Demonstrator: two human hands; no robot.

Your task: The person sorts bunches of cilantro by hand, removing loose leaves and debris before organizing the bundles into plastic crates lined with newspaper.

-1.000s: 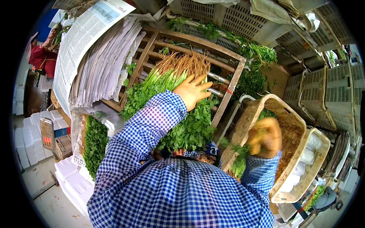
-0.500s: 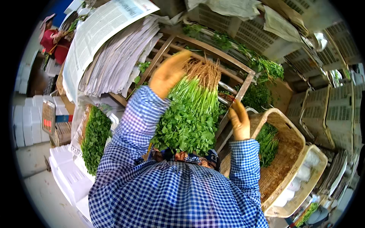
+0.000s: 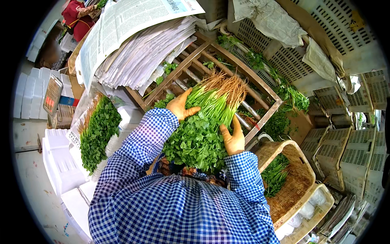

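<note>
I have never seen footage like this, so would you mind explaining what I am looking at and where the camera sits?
There is no machine here: a person in a blue checked shirt wears a wide-angle camera on the head, looking down, so straight edges bend near the rim. The left hand and the right hand press on either side of a big bunch of leafy herbs, roots pointing away, over a slatted wooden rack. To the left lie a stack of newspapers and another pile of greens on white foam boxes. To the right stands a woven basket with a few greens inside, and pale plastic crates beyond it.
</note>
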